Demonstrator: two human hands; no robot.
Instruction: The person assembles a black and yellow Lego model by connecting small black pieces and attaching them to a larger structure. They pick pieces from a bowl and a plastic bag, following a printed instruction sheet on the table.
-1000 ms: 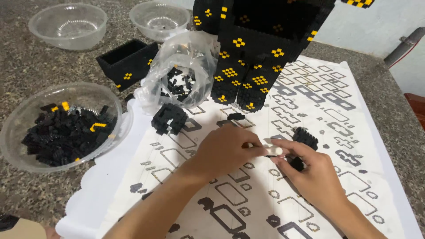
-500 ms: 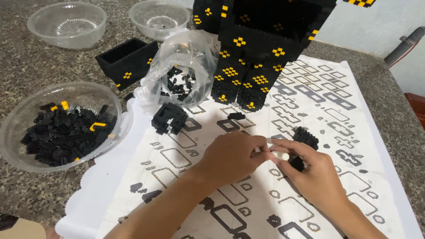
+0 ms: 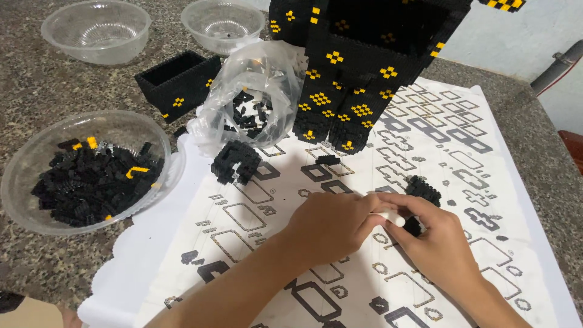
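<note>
Nearest the camera, both forearms reached in from the near edge and met over the white instruction sheet (image 3: 182,243), which was printed with outlines of brick shapes and lay on the speckled stone counter (image 3: 42,273). The left hand (image 3: 331,225) lay knuckles up, its fingers curled around a small white tool (image 3: 392,217) of which only the tip showed between the two hands. The right hand (image 3: 440,240) was closed beside it, its fingers pinching a small black block piece (image 3: 414,226) that touched the white tip. Just beyond the right hand, a small black block cluster (image 3: 423,188) sat on the sheet. Further left on the sheet stood a hollow black block ring (image 3: 237,161), and a short flat black piece (image 3: 328,160) lay to its right. At the left, on the counter and overlapping the sheet's edge, a clear plastic bowl (image 3: 24,182) held a heap of loose black bricks with a few yellow ones. Beyond the ring, a crumpled clear plastic bag (image 3: 255,100) held more black pieces. Right of the bag rose a large black block model (image 3: 364,67) dotted with yellow patterns, reaching past the top of the frame. Left of the bag sat an open black block box (image 3: 179,82), and at the far edge stood two empty clear bowls (image 3: 97,30).
</note>
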